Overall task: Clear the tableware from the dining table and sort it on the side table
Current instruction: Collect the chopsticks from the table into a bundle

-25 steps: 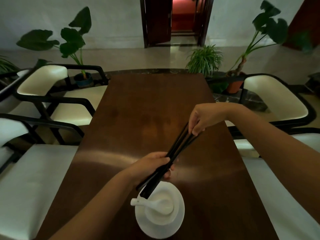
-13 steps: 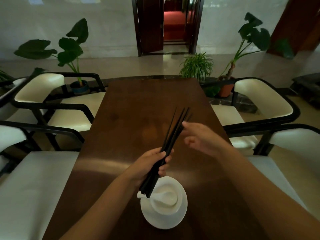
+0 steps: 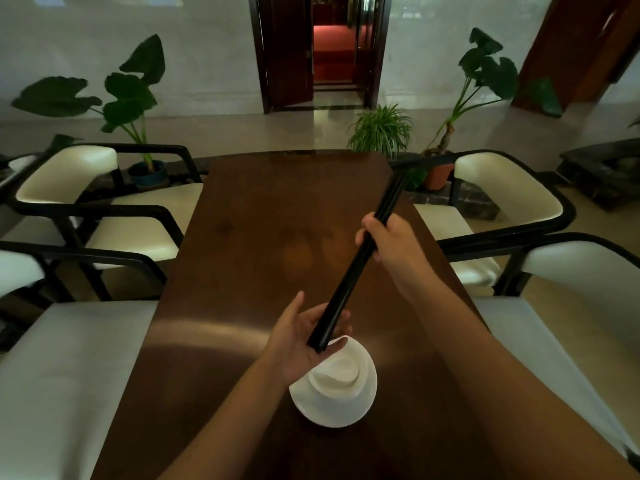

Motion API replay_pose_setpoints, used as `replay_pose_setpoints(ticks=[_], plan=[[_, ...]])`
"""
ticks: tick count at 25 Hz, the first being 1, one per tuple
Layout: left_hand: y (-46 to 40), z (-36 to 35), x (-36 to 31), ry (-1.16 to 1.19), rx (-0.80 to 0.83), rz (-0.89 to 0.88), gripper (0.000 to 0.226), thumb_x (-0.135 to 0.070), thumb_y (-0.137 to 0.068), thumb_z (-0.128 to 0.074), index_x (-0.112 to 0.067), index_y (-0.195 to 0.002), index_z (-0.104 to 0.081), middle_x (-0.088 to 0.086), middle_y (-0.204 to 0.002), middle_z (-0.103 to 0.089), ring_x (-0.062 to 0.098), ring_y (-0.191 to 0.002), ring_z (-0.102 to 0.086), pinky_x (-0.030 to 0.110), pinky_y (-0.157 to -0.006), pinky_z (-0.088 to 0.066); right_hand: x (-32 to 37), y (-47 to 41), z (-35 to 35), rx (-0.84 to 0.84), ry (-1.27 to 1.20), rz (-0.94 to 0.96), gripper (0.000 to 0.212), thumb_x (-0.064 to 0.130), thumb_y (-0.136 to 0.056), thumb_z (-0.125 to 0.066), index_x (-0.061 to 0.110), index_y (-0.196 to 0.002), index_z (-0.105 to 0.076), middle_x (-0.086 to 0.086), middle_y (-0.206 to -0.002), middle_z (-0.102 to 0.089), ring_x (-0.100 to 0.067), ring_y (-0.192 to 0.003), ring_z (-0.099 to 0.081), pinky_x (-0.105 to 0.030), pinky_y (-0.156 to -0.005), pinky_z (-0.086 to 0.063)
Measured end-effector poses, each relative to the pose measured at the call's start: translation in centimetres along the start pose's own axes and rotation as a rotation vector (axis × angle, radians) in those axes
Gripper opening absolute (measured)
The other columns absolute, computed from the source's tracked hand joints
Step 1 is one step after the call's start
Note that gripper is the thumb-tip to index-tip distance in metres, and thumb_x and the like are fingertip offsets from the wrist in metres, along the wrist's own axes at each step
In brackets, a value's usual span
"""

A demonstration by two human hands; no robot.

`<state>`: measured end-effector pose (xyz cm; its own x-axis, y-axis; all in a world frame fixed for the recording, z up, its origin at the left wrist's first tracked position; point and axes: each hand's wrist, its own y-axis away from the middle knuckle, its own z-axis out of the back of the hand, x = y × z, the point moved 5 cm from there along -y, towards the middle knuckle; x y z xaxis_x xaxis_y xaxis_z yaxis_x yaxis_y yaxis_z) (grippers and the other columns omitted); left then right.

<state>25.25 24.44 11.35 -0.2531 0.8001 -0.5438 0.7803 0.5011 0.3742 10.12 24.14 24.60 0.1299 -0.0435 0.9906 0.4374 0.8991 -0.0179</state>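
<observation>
On the brown counter (image 3: 242, 237), near end: one white plate (image 3: 360, 410) carrying a white bowl (image 3: 334, 379); contents of the bowl too blurred to tell.

Above the counter, held clear of it: one bundle of black chopsticks (image 3: 360, 258), slanting from low left to high right, its far tips over the counter's right edge.

Right hand (image 3: 391, 244): fingers curled tight round the chopsticks at mid-length.

Left hand (image 3: 304, 337): palm up, fingers relaxed and spread, thumb raised; the near ends of the chopsticks rest in the palm, just above the bowl's far rim. No fingers wrapped round them.

Around the counter: cream-cushioned chairs (image 3: 512, 192) with black frames, two on each side.

Beyond the far end: three potted plants (image 3: 381, 129) on the floor, pale wall, one dark doorway (image 3: 332, 46) standing open onto red carpet.
</observation>
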Motion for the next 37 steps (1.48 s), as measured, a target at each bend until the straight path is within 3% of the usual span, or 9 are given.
replay_pose_setpoints(ticks=[3, 6, 10, 12, 15, 22, 26, 30, 37], plan=[[0.2, 0.4, 0.2, 0.286, -0.043, -0.112, 0.069, -0.058, -0.087, -0.038, 0.000, -0.119, -0.060, 0.018, -0.117, -0.066, 0.030, -0.109, -0.062, 0.041, -0.087, -0.050, 2.2, 0.5, 0.5, -0.058, -0.038, 0.169, 0.017, 0.021, -0.096, -0.042, 0.025, -0.081, -0.050, 0.007, -0.061, -0.059, 0.003, -0.052, -0.052, -0.011, -0.054, -0.040], [0.0, -1.0, 0.0, 0.423, -0.055, -0.183, 0.068, -0.053, -0.090, -0.037, 0.005, -0.114, -0.061, 0.023, -0.119, -0.063, 0.033, -0.111, -0.061, 0.041, -0.094, -0.046, 2.6, 1.9, -0.3, -0.027, -0.043, 0.245, 0.015, 0.021, -0.094, -0.046, 0.025, -0.083, -0.054, 0.006, -0.061, -0.064, 0.003, -0.050, -0.052, -0.007, -0.049, -0.040], [0.3, -0.8, 0.2, 0.366, -0.184, -0.198, 0.052, -0.038, -0.097, -0.034, 0.004, -0.110, -0.061, 0.022, -0.103, -0.070, 0.029, -0.091, -0.070, 0.035, -0.070, -0.059, 1.2, 3.1, -0.4, -0.003, -0.033, 0.204, 0.012, 0.020, -0.093, -0.049, 0.022, -0.086, -0.058, 0.009, -0.065, -0.071, 0.002, -0.046, -0.052, -0.008, -0.045, -0.041], [0.9, -0.1, 1.0, 0.058, -0.291, -0.104, 0.048, -0.033, -0.099, -0.031, 0.003, -0.099, -0.064, 0.015, -0.081, -0.073, 0.022, -0.065, -0.070, 0.025, -0.050, -0.055, -0.1, 3.4, 0.2, -0.010, -0.033, 0.133, 0.013, 0.020, -0.093, -0.048, 0.020, -0.085, -0.059, 0.010, -0.067, -0.072, 0.001, -0.044, -0.051, -0.009, -0.043, -0.041], [2.6, 1.1, 2.2, -0.409, -0.363, -0.033, 0.038, -0.025, -0.097, -0.036, -0.002, -0.084, -0.064, 0.005, -0.058, -0.064, 0.010, -0.034, -0.042, 0.018, -0.031, -0.032, -3.8, 3.6, 1.1, -0.029, -0.081, -0.020, 0.015, 0.021, -0.094, -0.047, 0.019, -0.085, -0.059, 0.006, -0.069, -0.073, -0.001, -0.043, -0.049, -0.011, -0.043, -0.042], [6.9, 5.0, 7.9, -0.480, -0.565, -0.078, 0.032, -0.019, -0.096, -0.040, -0.002, -0.088, -0.066, -0.003, -0.053, -0.052, 0.003, -0.042, -0.038, 0.014, -0.038, -0.028, -15.1, 6.0, 1.5, 0.060, -0.263, -0.431, 0.012, 0.011, -0.090, -0.055, 0.011, -0.081, -0.063, -0.004, -0.066, -0.055, -0.009, -0.049, -0.049, -0.016, -0.043, -0.043], [7.8, 6.2, 11.3, -0.587, -0.643, -0.001, 0.033, -0.021, -0.096, -0.041, -0.007, -0.089, -0.069, -0.008, -0.047, -0.053, 0.002, -0.040, -0.040, 0.012, -0.039, -0.031, -21.9, 9.0, 4.1, -0.067, -0.409, -0.699, 0.009, 0.008, -0.089, -0.056, 0.007, -0.080, -0.056, -0.009, -0.071, -0.057, -0.012, -0.048, -0.053, -0.017, -0.039, -0.045], [7.2, 7.9, 13.0, -0.617, -0.739, 0.110, 0.028, -0.018, -0.096, -0.042, -0.012, -0.098, -0.069, -0.001, -0.068, -0.063, 0.006, -0.054, -0.048, 0.013, -0.044, -0.038, -26.9, 10.9, 4.6, -0.129, -0.392, -0.933, 0.013, 0.008, -0.086, -0.060, 0.008, -0.076, -0.053, -0.009, -0.071, -0.057, -0.015, -0.054, -0.051, -0.017, -0.038, -0.047], [5.6, 12.3, 11.8, -0.534, -0.888, 0.142, 0.022, -0.016, -0.094, -0.045, -0.011, -0.093, -0.067, 0.008, -0.077, -0.065, 0.010, -0.057, -0.048, 0.014, -0.041, -0.037, -29.8, 10.6, 2.0, -0.258, -0.393, -0.996, 0.014, 0.009, -0.085, -0.062, 0.007, -0.078, -0.051, -0.011, -0.071, -0.059, -0.015, -0.048, -0.057, -0.019, -0.036, -0.049]])
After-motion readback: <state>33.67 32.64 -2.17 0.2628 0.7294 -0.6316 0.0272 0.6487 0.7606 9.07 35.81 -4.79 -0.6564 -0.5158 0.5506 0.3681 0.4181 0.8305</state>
